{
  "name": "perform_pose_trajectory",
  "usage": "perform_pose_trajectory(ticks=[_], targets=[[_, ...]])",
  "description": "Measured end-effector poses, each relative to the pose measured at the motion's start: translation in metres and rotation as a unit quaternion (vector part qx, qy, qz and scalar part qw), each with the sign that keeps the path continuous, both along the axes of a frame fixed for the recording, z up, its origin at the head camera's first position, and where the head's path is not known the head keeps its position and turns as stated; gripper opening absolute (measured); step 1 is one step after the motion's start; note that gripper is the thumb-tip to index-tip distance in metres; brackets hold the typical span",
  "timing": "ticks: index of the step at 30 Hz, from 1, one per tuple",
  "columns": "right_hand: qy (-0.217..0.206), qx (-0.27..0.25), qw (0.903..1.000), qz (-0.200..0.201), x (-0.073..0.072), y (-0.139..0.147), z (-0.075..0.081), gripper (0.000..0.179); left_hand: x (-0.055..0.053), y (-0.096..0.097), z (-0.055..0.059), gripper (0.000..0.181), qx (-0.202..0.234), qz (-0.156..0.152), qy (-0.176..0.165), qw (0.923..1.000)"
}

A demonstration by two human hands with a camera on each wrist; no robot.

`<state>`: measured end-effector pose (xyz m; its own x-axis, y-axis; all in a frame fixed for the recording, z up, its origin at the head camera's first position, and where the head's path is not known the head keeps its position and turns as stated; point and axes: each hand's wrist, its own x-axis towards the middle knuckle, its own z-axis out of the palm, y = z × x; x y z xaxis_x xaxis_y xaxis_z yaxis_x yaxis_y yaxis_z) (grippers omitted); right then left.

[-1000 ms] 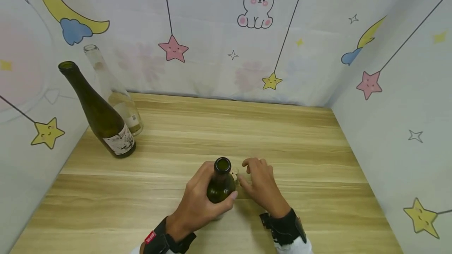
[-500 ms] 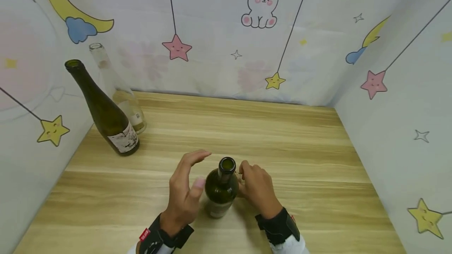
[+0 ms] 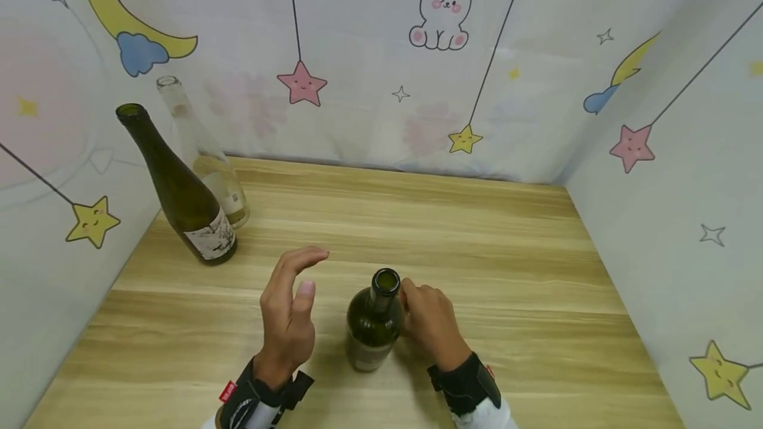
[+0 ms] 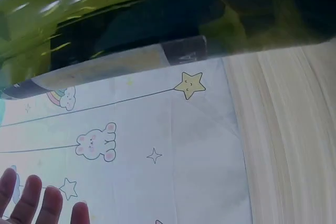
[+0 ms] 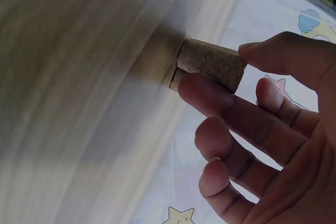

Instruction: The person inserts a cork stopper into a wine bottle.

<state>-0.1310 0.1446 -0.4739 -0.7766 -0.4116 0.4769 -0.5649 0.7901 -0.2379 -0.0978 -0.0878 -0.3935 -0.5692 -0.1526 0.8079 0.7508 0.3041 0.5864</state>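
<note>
A dark green wine bottle (image 3: pixel 374 326) stands upright on the wooden table, its mouth uncovered. To its left, my left hand (image 3: pixel 286 316) is held apart from it with fingers extended. In the left wrist view the bottle's glass and label (image 4: pixel 131 64) fill the top, and my fingers (image 4: pixel 39 203) show at lower left. Close against the bottle's right side is my right hand (image 3: pixel 432 323). Its thumb and a finger pinch a cork (image 5: pixel 210 62) standing on the table, as the right wrist view shows. Part of a second cork (image 5: pixel 177 78) appears beside it. The bottle hides both corks in the head view.
At the back left stand another green bottle (image 3: pixel 179 184) with a white picture label and, behind it, a clear glass bottle (image 3: pixel 208 157). A printed cloth wall (image 3: pixel 357 131) borders the table (image 3: pixel 489 237) at the back and both sides.
My left hand has let go of the green bottle and drawn away to the left. My right hand has moved in beside the bottle, and its fingers have come together on a cork.
</note>
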Motion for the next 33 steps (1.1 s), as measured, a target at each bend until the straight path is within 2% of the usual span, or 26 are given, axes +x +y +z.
perform_pose_trajectory(ticks=[3, 5, 11, 16, 19, 22, 24, 27, 30, 33], targets=[[-0.012, 0.001, 0.9999, -0.001, 0.002, 0.001, 0.005, 0.033, -0.003, -0.003, -0.004, 0.034, -0.011, 0.003, -0.007, 0.9999], [-0.022, 0.003, 0.9997, -0.003, 0.005, 0.003, 0.010, 0.034, -0.006, -0.006, -0.008, 0.033, -0.021, 0.005, -0.026, 0.9994], [-0.041, 0.017, 0.9990, 0.005, 0.014, 0.012, 0.039, 0.033, -0.017, -0.015, -0.023, 0.029, -0.056, 0.018, -0.127, 0.9902], [-0.053, 0.002, 0.9981, 0.031, 0.022, 0.023, 0.072, 0.028, -0.023, -0.017, -0.031, 0.029, -0.070, 0.012, -0.175, 0.9820], [-0.047, -0.021, 0.9968, 0.061, 0.025, 0.029, 0.098, 0.022, -0.025, -0.018, -0.034, 0.029, -0.075, 0.009, -0.181, 0.9806], [-0.014, -0.049, 0.9934, 0.103, 0.029, 0.035, 0.129, 0.014, -0.025, -0.017, -0.035, 0.028, -0.075, 0.010, -0.183, 0.9802], [0.028, -0.072, 0.9881, 0.133, 0.031, 0.037, 0.150, 0.010, -0.025, -0.016, -0.036, 0.029, -0.074, 0.012, -0.185, 0.9800], [0.093, -0.108, 0.9743, 0.174, 0.035, 0.035, 0.181, 0.012, -0.025, -0.014, -0.037, 0.030, -0.073, 0.011, -0.191, 0.9787], [0.153, -0.145, 0.9535, 0.215, 0.037, 0.026, 0.206, 0.019, -0.023, -0.013, -0.038, 0.031, -0.074, 0.008, -0.199, 0.9772], [0.183, -0.172, 0.9338, 0.255, 0.037, 0.014, 0.223, 0.020, -0.022, -0.012, -0.040, 0.030, -0.075, 0.002, -0.204, 0.9761]])
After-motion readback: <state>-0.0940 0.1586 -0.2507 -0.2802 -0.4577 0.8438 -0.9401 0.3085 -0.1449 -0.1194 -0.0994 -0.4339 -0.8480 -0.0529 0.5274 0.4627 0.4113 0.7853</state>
